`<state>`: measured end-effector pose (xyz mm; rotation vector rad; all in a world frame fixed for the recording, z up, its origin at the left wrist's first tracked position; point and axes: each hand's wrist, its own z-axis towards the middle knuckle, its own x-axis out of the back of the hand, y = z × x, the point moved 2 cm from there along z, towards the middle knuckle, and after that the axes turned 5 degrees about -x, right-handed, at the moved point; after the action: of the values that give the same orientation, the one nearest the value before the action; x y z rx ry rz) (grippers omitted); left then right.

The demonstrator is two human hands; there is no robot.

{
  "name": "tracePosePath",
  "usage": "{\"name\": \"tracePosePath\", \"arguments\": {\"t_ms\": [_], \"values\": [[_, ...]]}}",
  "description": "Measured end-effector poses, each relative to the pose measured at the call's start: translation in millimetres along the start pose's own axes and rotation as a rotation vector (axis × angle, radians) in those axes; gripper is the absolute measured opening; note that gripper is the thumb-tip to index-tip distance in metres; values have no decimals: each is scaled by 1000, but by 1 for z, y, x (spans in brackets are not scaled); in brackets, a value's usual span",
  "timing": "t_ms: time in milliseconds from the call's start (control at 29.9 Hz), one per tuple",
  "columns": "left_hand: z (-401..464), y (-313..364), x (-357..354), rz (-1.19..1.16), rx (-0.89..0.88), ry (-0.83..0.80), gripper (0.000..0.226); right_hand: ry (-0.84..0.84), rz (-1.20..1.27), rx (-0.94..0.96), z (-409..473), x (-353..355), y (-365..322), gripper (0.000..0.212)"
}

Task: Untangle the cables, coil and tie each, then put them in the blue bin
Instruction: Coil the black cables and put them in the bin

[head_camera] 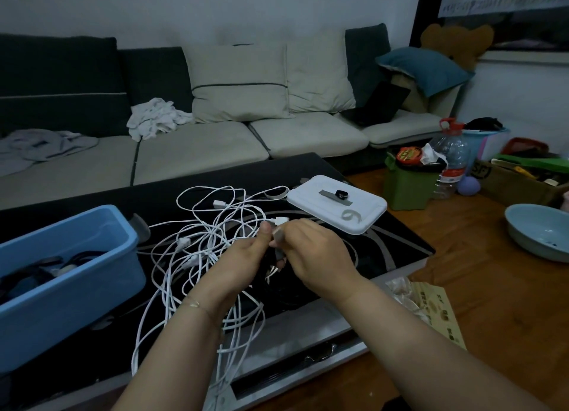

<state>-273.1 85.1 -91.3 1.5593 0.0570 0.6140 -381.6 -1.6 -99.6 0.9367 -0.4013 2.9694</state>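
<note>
A tangle of white cables (197,244) sprawls across the black glass table (397,250), some loops hanging over its front edge. Both hands meet above the tangle's right side. My left hand (246,259) grips a dark coiled cable (277,275), thumb up. My right hand (314,250) pinches a grey tie strap (279,236) wrapped at that coil, beside a white plug (281,220). The blue bin (74,275) stands at the table's left, with dark coiled cables inside.
A white lid (366,207) at the table's far right carries grey tie straps and a small black roll. A sofa runs behind. On the floor to the right stand a green bin (406,189), a water bottle, boxes and a pale bowl (538,229).
</note>
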Motion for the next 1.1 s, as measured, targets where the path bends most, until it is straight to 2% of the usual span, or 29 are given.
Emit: {"name": "tracePosePath", "arguments": {"t_ms": [134,468,635,736,836,936,1103], "values": [[-1,1,-4,-5,-19,64,69,66,24,20,-1,-1,5,15],[-1,-5,-11,-45,-58,232,29,1,16,66,-7,-8,9,8],[-3,-1,-14,-57,-11,239,33,88,31,100,-9,-6,7,10],[-4,0,-15,-103,-8,202,34,75,12,92,-9,-5,8,19],[-5,1,-15,-122,9,186,35,65,-37,57,-9,-5,9,18],[-6,2,-18,-51,-66,177,37,96,-2,32,-6,-4,10,9],[-13,7,-18,134,-200,237,31,100,79,-109,-1,0,8,24]]}}
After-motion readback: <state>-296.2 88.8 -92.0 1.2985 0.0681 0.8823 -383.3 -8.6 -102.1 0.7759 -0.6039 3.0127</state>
